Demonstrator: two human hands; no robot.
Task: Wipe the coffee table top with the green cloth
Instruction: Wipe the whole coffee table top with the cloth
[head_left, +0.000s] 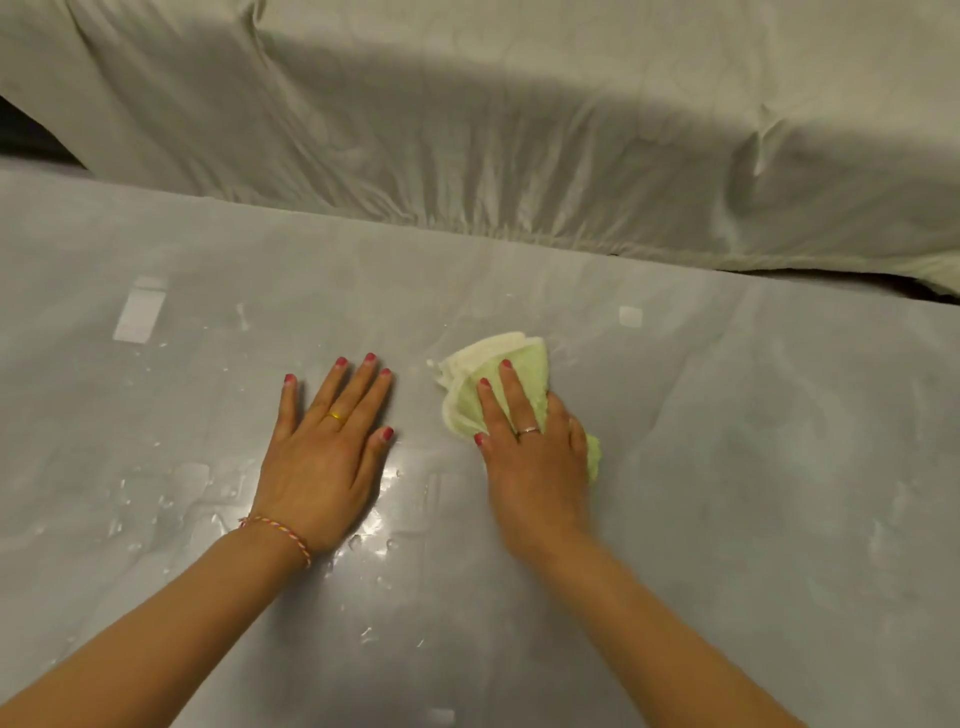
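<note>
Two bare hands rest on the glossy grey bench (727, 467), wet with scattered droplets. Left hand (322, 457) lies flat, fingers (363, 384) spread wide, holding nothing. Right hand (535, 462) presses the folded pale green cloth (519, 374) near the bench's middle, fingers extended over it, cloth protruding beyond the fingertips. Beyond the far edge hangs wrinkled whitish fabric (519, 156).

Glossy grey table top (727, 467), soft green cloth (524, 371), creased satiny sheet (519, 156).

Cloth (524, 374) on table (753, 467) (right of left hand (324, 462)).
</note>
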